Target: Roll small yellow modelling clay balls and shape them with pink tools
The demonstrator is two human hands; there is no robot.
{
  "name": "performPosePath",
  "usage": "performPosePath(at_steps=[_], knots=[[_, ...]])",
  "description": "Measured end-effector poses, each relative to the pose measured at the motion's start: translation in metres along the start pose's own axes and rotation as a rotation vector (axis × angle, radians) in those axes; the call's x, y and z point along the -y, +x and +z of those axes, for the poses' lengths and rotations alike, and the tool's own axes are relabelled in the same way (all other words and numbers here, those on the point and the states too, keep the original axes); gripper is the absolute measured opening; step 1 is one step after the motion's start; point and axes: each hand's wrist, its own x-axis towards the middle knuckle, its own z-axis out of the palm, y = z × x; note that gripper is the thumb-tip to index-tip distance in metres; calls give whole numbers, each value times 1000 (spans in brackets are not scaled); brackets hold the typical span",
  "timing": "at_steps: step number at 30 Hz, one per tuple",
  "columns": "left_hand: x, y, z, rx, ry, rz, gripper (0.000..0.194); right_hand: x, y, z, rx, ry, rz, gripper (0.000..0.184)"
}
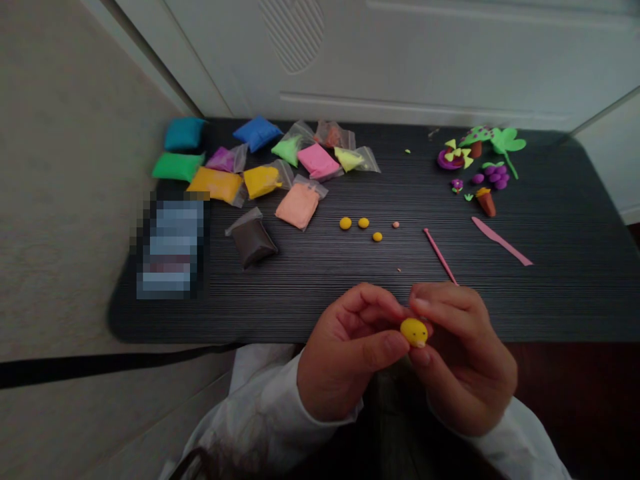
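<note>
Between the fingertips of both hands is a small yellow clay head (pixel 413 331) with two dark dots and a pale bit at its lower edge. My left hand (pixel 353 347) pinches it from the left with thumb and fingers. From the right, my right hand (pixel 457 353) closes on it, thumb below and fingers above. Just beyond the right hand lies a thin pink modelling stick (pixel 440 257), its near end by the fingers. Several yellow clay balls, one (pixel 345 223) the largest, rest further back, beside a tiny peach clay ball (pixel 396 225).
Bags of coloured clay, such as a brown one (pixel 253 241) and a pink one (pixel 318 161), cover the table's left. A pixelated phone-like object (pixel 173 247) lies at the left edge. At right are a pink plastic knife (pixel 501 241) and finished clay pieces, including purple grapes (pixel 497 175).
</note>
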Motion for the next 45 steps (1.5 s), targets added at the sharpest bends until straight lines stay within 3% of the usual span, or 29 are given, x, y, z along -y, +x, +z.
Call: performPosePath(at_steps=[8, 20, 27, 33, 39, 45], knots=[[4, -4, 3, -62, 64, 50, 18, 9, 3, 3, -164, -4, -109, 33], [9, -6, -2, 39, 124, 99, 17, 10, -1, 0, -133, -96, -92, 22], [2, -12, -7, 64, 302, 151, 20, 14, -3, -2, -78, -53, -67, 24], [-4, -13, -6, 103, 501, 290, 19, 16, -2, -3, -22, 34, -84, 29], [-5, -13, -6, 162, 578, 338, 19, 15, -3, -5, 14, 85, -83, 30], [-8, -13, -10, 108, 528, 348, 20, 4, -4, -12, -30, -103, -93, 28]])
